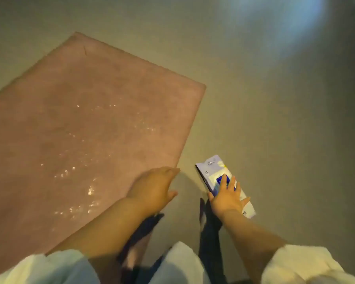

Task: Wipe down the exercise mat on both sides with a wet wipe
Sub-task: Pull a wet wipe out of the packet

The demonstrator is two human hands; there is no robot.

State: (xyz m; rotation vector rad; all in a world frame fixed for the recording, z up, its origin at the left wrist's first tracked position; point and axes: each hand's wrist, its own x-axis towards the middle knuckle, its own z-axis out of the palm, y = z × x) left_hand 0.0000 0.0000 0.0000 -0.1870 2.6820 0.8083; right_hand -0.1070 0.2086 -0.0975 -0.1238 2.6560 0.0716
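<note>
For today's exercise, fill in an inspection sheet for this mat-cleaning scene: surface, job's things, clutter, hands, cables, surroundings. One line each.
Surface: plain greyish floor, dimly lit, with a pale patch of light at the upper right.
Job's things: pink exercise mat lies flat on the floor, with glistening wet spots on its near half; wet wipe pack lies on the floor, right of the mat and apart from it.
Clutter: nothing seen.
Hands: left hand open, over the mat's near right corner, blurred; right hand lies with straight fingers on the pack.
Cables: nothing seen.
Surroundings: only floor; pale sleeves and clothing at the bottom edge.
</note>
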